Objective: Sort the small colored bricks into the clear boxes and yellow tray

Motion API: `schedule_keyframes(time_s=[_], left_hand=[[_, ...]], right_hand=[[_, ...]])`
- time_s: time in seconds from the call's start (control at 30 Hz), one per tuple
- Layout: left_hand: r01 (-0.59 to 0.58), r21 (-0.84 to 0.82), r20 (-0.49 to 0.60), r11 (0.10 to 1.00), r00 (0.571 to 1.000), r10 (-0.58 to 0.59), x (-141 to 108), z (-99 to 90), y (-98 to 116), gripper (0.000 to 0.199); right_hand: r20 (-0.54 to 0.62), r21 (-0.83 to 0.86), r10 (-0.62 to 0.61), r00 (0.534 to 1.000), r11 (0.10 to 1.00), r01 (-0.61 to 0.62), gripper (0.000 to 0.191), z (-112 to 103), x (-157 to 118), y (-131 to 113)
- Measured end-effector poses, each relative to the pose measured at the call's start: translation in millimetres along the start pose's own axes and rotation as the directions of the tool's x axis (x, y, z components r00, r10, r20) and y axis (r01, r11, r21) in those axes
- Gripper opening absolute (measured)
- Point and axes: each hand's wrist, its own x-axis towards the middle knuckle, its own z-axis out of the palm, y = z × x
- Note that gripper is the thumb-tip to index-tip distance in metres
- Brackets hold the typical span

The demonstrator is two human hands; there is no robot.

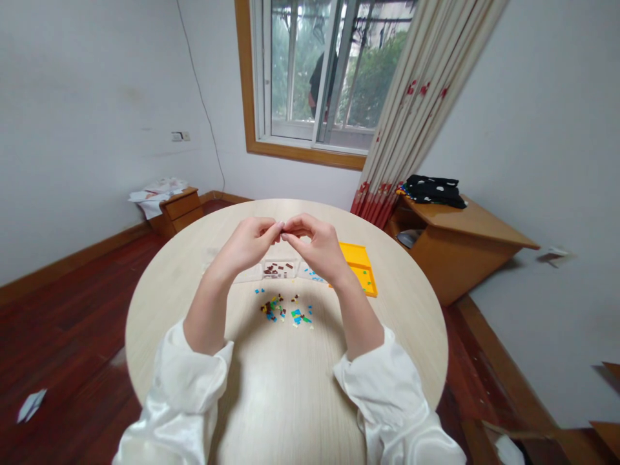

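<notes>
My left hand (pixel 252 240) and my right hand (pixel 312 240) meet fingertip to fingertip above the far half of the table. Both are closed in a pinch on a tiny dark piece (pixel 281 234), mostly hidden by the fingers. Beneath them stands a clear plastic tray (pixel 264 274) with brown building bricks (pixel 277 268) in one compartment and blue ones (pixel 312 274) in another. Nearer to me lies a loose pile of small bricks (pixel 272 309) in brown, blue, green and yellow. Blue and green bricks (pixel 299 316) lie just right of it.
An open yellow box (pixel 369 284) with a few green bricks sits right of the tray, partly behind my right forearm. The round table (pixel 290 400) has its edge all round. A wooden desk (pixel 479 226) with dark cloth stands at the right, a small cabinet (pixel 181 210) at the left.
</notes>
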Motion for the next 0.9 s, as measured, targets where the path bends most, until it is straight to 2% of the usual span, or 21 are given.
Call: schedule_keyframes(time_s=[0.33, 0.6, 0.9], left_hand=[[0.032, -0.010, -0.025, 0.999, 0.999, -0.032, 1, 1.8, -3, 0.035], [0.045, -0.045, 0.032, 0.998, 0.999, -0.044, 1, 3.7, 1, 0.034], [0.037, -0.026, 0.008, 0.999, 0.999, -0.036, 0, 2.5, -2, 0.033]], right_hand=[[-0.041, 0.017, -0.017, 0.999, 1.000, 0.017, 0.007, -1, 1, -1], [-0.065, 0.003, 0.023, 0.998, 1.000, -0.023, 0.010, -2, 1, 4], [0.035, -0.036, 0.057, 0.998, 0.998, -0.056, 0.017, -2, 0, 7]])
